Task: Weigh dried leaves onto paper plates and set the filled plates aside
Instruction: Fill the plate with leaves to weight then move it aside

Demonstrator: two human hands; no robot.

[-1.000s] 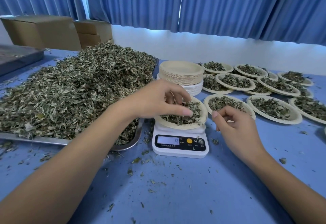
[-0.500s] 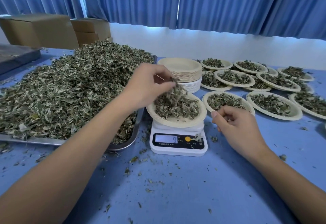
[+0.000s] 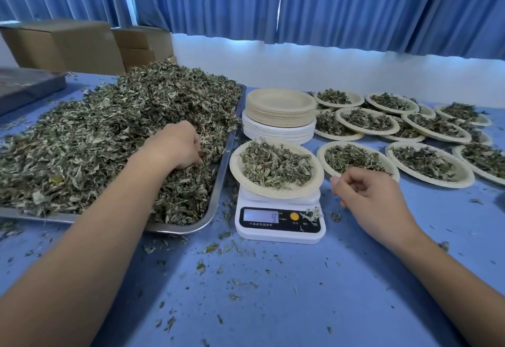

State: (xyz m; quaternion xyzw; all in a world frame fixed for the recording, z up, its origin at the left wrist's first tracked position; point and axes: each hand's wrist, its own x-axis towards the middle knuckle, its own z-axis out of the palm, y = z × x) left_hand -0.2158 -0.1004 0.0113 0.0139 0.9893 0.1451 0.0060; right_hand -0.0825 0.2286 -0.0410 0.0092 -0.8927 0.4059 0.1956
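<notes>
A paper plate (image 3: pixel 318 175) heaped with dried leaves (image 3: pixel 276 165) sits on a white digital scale (image 3: pixel 278 227) whose display shows 9. Left of it, a metal tray (image 3: pixel 219 191) carries a big pile of dried leaves (image 3: pixel 90 139). My left hand (image 3: pixel 175 144) rests in that pile near the tray's right side, fingers curled into the leaves with the tips buried. My right hand (image 3: pixel 371 196) hovers just right of the scale, fingers loosely closed with nothing in them. A stack of empty plates (image 3: pixel 280 106) stands behind the scale.
Several filled plates (image 3: pixel 429 163) cover the blue table at the right and back right. Cardboard boxes (image 3: pixel 68 46) stand at the back left beside a dark flat tray (image 3: pixel 24 87). Leaf crumbs litter the table (image 3: pixel 273 292) in front of the scale.
My left hand lifted a pinch of leaves off the plate on the scale and carried it left into the tray's pile. The right hand stayed beside the scale.
</notes>
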